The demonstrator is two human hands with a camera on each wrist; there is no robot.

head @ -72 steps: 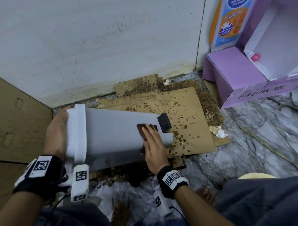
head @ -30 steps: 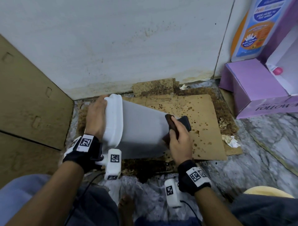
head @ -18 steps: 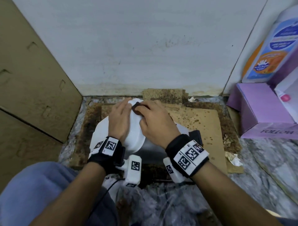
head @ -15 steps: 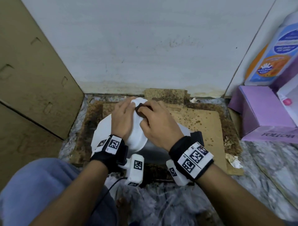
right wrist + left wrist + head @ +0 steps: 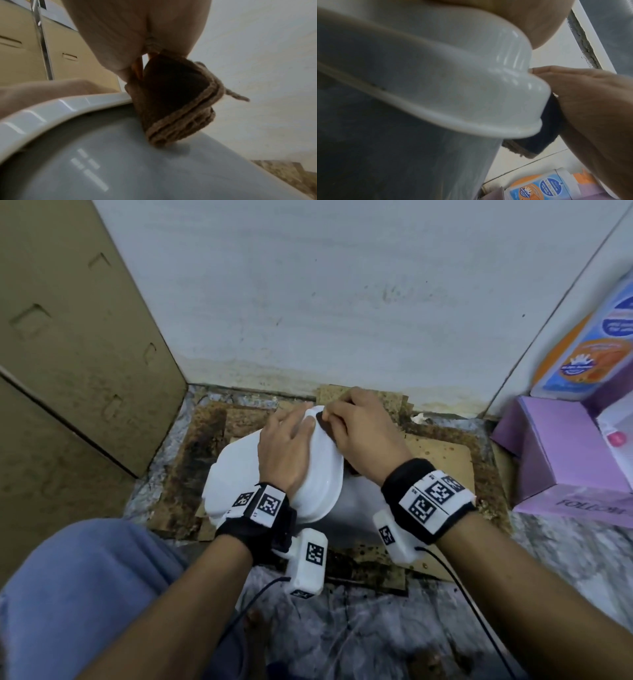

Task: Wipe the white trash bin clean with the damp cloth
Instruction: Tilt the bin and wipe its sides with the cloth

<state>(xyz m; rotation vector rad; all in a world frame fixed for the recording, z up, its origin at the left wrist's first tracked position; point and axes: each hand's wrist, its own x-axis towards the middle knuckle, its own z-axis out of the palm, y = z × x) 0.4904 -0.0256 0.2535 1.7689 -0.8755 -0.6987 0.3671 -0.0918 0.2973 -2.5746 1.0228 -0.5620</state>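
The white trash bin lies tilted on stained cardboard with its domed lid facing me. My left hand rests flat on the lid, fingers spread toward its top edge. My right hand pinches the folded brown cloth against the lid's upper rim. In the right wrist view the cloth is wedged where the rim meets the bin's body. The left wrist view shows the cloth tucked behind the rim under the right hand.
A white wall stands close behind the bin. Large cardboard panels close off the left. A purple box and an orange and blue bottle sit at the right. Dirty cardboard covers the marble floor.
The bin has been turned from lying sideways to lid toward me. My right hand brought the cloth from the base end up to the lid's rim. My left hand shifted onto the lid.
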